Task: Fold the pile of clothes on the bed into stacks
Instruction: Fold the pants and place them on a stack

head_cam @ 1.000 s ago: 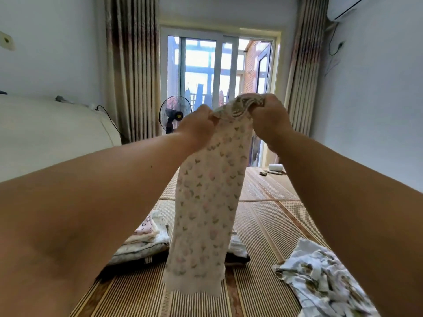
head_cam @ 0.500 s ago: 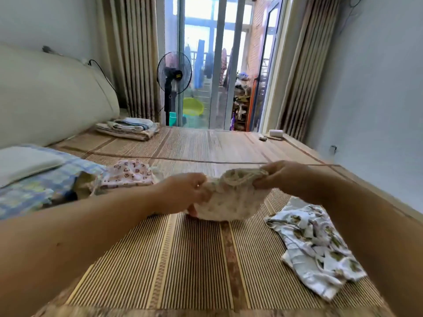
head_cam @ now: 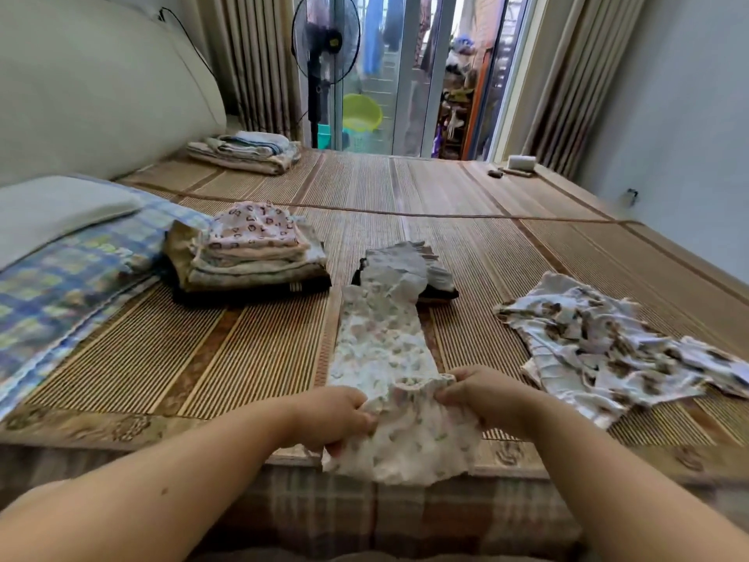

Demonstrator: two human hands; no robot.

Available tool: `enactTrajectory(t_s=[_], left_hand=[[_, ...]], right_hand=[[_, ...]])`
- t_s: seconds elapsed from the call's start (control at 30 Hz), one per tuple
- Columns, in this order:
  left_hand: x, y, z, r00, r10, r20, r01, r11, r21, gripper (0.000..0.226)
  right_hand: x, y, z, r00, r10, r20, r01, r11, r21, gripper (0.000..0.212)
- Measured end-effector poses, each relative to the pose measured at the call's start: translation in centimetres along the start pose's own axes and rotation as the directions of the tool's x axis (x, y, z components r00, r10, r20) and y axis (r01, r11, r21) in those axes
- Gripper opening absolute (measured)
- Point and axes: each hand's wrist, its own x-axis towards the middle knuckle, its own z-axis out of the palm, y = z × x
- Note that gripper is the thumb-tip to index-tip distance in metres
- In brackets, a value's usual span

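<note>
- Floral garment (head_cam: 383,350): pale, small-print cloth, laid lengthwise on the bamboo mat (head_cam: 251,358); near end bunched and hanging over the bed edge; far end resting on a small folded pile (head_cam: 421,269).
- Left hand (head_cam: 332,415): closed on the garment's near left side.
- Right hand (head_cam: 482,393): pinching the gathered edge on the near right side; hands close together, cloth bunched between them.
- Folded stack (head_cam: 251,253): several pieces, heart-print item on top, left of the garment, beside the plaid bedding (head_cam: 65,277).
- Unfolded leaf-print garment (head_cam: 600,346): rumpled, flat on the mat, right of the hands.
- Far folded stack (head_cam: 247,150): at the mat's back left, near the standing fan (head_cam: 324,38).
</note>
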Motion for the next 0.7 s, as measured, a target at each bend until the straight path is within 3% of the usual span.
enactTrajectory(t_s=[0.1, 0.17, 0.27, 0.33, 0.4, 0.47, 0.53, 0.6, 0.7], left_hand=[[1.9, 0.2, -1.0, 0.978, 0.003, -0.208, -0.011, 0.999, -0.04, 0.027], [3.6, 0.2, -1.5, 0.923, -0.021, -0.384, -0.007, 0.997, -0.071, 0.03], [5.3, -0.2, -1.6, 0.822, -0.087, -0.562, -0.02, 0.983, -0.182, 0.031], [5.0, -1.1, -1.1, 0.782, -0.014, -0.623, -0.064, 0.993, -0.102, 0.046], [3.9, -2.4, -0.6, 0.788, 0.175, -0.591, -0.177, 0.983, 0.056, 0.057], [2.8, -3.9, -0.3, 0.853, 0.366, -0.372, -0.251, 0.913, 0.323, 0.065], [2.3, -5.4, -0.5, 0.916, 0.38, -0.131, -0.246, 0.787, 0.566, 0.071], [2.4, -6.3, -0.9, 0.945, 0.324, -0.052, -0.212, 0.725, 0.655, 0.072], [2.8, -6.6, -1.2, 0.95, 0.298, -0.088, -0.164, 0.721, 0.673, 0.063]], right_hand=[[1.9, -1.5, 0.6, 0.992, -0.055, -0.112, 0.039, 0.99, -0.136, 0.014], [3.7, -1.8, 1.0, 0.964, -0.123, -0.234, 0.07, 0.972, -0.223, 0.012], [5.3, -1.2, 1.8, 0.878, -0.194, -0.437, 0.084, 0.963, -0.257, 0.041], [4.9, -0.1, 2.3, 0.808, -0.315, -0.499, 0.199, 0.942, -0.271, 0.041], [4.1, 1.8, 2.6, 0.792, -0.438, -0.425, 0.303, 0.887, -0.348, 0.035], [3.4, 3.9, 2.6, 0.859, -0.464, -0.216, 0.323, 0.819, -0.474, 0.034], [2.9, 5.4, 2.2, 0.915, -0.403, 0.014, 0.321, 0.707, -0.63, 0.06], [3.1, 6.4, 1.6, 0.945, -0.311, 0.103, 0.286, 0.633, -0.72, 0.083], [4.0, 6.8, 1.0, 0.953, -0.29, 0.084, 0.245, 0.578, -0.779, 0.063]])
